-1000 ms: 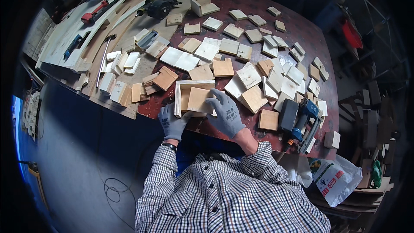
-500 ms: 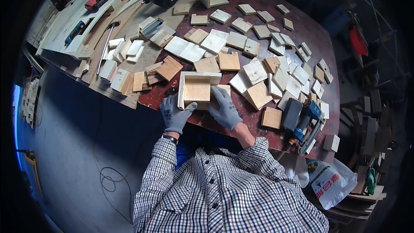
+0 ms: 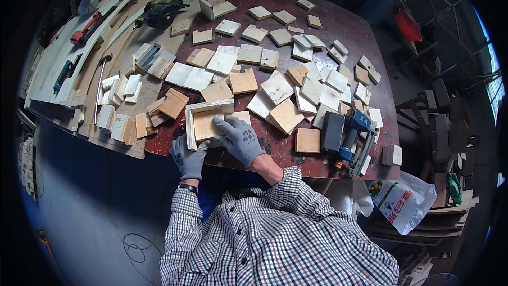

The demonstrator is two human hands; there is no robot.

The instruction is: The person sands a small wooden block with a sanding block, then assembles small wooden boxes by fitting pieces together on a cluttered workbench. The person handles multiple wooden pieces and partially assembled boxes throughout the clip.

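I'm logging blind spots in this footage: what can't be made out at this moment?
All in the head view:
Left hand: its fingertips are hidden behind the wooden corner frame.
Right hand: its palm is hidden by the back of the glove, so its exact grip is unclear.
Wooden blocks by the nail gun: partly covered by it.
Checked shirt: cut off by the lower edge.
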